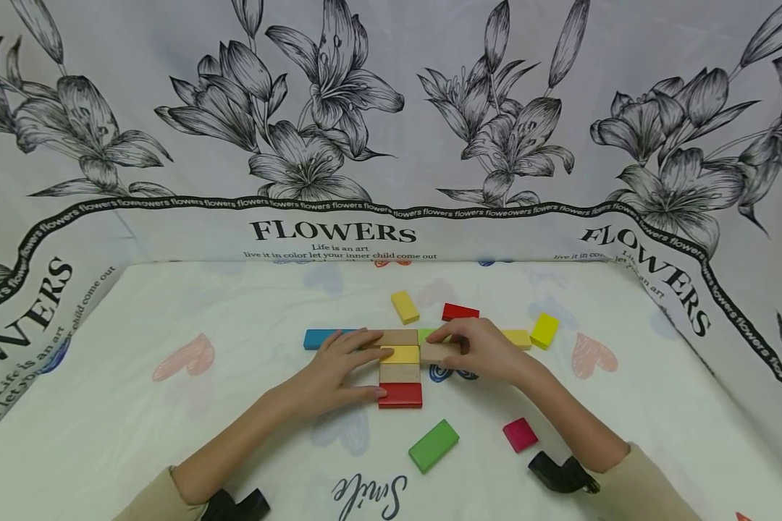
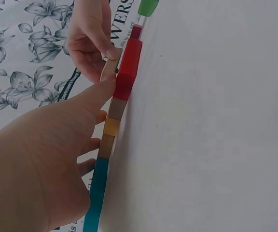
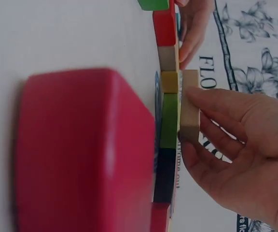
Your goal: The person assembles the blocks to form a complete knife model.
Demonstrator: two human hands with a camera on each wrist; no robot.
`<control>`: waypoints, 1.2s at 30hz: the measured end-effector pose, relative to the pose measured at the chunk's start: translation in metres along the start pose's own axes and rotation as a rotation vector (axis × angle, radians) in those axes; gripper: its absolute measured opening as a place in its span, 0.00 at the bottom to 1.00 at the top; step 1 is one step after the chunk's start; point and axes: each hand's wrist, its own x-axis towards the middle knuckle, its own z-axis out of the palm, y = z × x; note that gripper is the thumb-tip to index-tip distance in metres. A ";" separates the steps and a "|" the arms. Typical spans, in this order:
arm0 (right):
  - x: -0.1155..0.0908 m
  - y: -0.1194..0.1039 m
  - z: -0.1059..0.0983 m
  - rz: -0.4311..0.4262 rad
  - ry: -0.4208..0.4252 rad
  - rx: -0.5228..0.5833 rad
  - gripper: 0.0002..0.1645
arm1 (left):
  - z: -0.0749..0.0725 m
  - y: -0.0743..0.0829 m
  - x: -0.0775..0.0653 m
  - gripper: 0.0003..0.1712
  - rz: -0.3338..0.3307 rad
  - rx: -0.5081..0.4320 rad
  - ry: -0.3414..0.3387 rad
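Note:
My right hand [image 1: 489, 351] pinches a plain wooden block [image 1: 438, 353] between thumb and fingers, beside the yellow block [image 1: 400, 354] of a T-shaped layout. The right wrist view shows this wooden block [image 3: 190, 106] held above the surface. My left hand [image 1: 332, 373] rests against the layout with fingers extended, its thumb touching the red block [image 1: 400, 396] at the stem's near end. Between the yellow and red blocks lies another wooden block [image 1: 400, 373]. The crossbar includes a blue block [image 1: 319, 339], a wooden block [image 1: 397, 338] and a light green block [image 1: 425, 336], partly hidden by my right hand.
Around the layout lie loose blocks: green [image 1: 434, 446], pinkish red [image 1: 520, 435], bright yellow [image 1: 544, 331], pale yellow [image 1: 405, 307] and red [image 1: 460, 311]. A yellow block [image 1: 518, 339] ends the crossbar. A flower-printed cloth [image 1: 339, 231] rises behind the white tablecloth [image 1: 247, 304].

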 end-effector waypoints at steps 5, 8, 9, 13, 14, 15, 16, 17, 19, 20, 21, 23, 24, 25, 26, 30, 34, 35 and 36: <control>-0.001 -0.001 0.003 0.029 -0.007 -0.005 0.20 | 0.000 0.000 0.000 0.36 -0.002 0.000 0.000; -0.002 0.000 0.005 0.028 -0.010 -0.010 0.20 | 0.000 0.000 0.000 0.36 -0.004 0.001 0.000; -0.003 0.000 0.006 0.026 -0.011 -0.013 0.20 | 0.000 0.000 0.000 0.36 -0.004 0.002 0.000; -0.005 0.000 0.009 0.015 -0.016 -0.017 0.20 | 0.001 0.000 0.000 0.36 -0.006 0.006 0.001; -0.005 -0.001 0.010 0.016 -0.017 -0.015 0.20 | 0.001 -0.001 0.000 0.36 -0.007 0.007 0.000; -0.006 -0.001 0.010 0.016 -0.018 -0.013 0.19 | 0.001 -0.001 0.000 0.36 -0.008 0.006 -0.001; -0.006 -0.001 0.011 0.018 -0.018 -0.011 0.19 | 0.001 0.000 0.000 0.36 -0.008 0.005 -0.001; -0.007 -0.001 0.011 0.019 -0.016 -0.009 0.19 | 0.001 0.000 0.000 0.36 -0.009 0.004 -0.002; -0.008 0.000 0.011 0.026 -0.008 -0.009 0.19 | 0.001 0.000 0.000 0.36 -0.009 0.002 -0.003; -0.009 0.000 0.011 0.024 -0.003 -0.011 0.19 | 0.001 0.000 0.000 0.36 -0.009 0.001 -0.002; -0.010 0.001 0.011 0.022 0.003 -0.013 0.19 | 0.001 0.000 0.000 0.36 -0.008 0.001 -0.002; -0.011 0.002 0.011 0.016 0.015 -0.019 0.18 | 0.001 0.001 0.000 0.36 -0.007 0.003 -0.001; -0.012 0.002 0.011 0.013 0.023 -0.022 0.18 | 0.001 0.001 0.000 0.36 -0.006 0.004 0.000; -0.013 0.003 0.010 0.010 0.032 -0.024 0.18 | 0.001 0.001 0.000 0.36 -0.006 0.004 0.000; -0.014 0.004 0.010 0.009 0.044 -0.024 0.18 | 0.001 0.001 0.000 0.36 -0.005 0.005 0.000; -0.019 0.004 0.011 0.061 0.100 0.004 0.18 | 0.001 0.002 0.000 0.36 -0.006 0.004 -0.002; -0.024 0.004 0.013 0.112 0.140 0.047 0.17 | 0.001 0.002 0.000 0.36 -0.012 0.005 -0.006; -0.024 0.004 0.013 0.117 0.145 0.055 0.17 | 0.001 0.002 0.000 0.36 -0.014 0.005 -0.006; -0.025 0.004 0.014 0.122 0.150 0.064 0.16 | 0.001 0.002 0.000 0.36 -0.015 0.005 -0.007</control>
